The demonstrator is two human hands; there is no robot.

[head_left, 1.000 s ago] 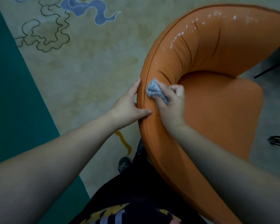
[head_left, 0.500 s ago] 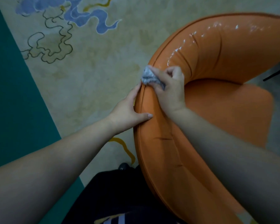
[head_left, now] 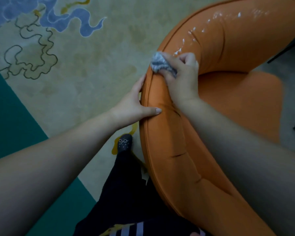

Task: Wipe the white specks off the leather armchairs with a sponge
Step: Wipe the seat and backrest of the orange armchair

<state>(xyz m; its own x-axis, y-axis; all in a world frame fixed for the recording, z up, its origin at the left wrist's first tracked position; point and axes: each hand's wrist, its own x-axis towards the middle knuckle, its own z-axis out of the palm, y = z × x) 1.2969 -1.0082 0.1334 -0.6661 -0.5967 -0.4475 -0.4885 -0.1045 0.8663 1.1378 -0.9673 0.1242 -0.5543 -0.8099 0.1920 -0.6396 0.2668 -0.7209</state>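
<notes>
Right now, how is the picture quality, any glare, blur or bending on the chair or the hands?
Head view: dim overall, with the forearms in shadow; bright glare among the white specks on the armchair back, so shine and specks are hard to separate; wide-angle bending curves the chair rim; the sponge in the right hand looks soft; the left hand is fairly sharp.

Armchair (head_left: 237,103) cut off at right edge.
</notes>
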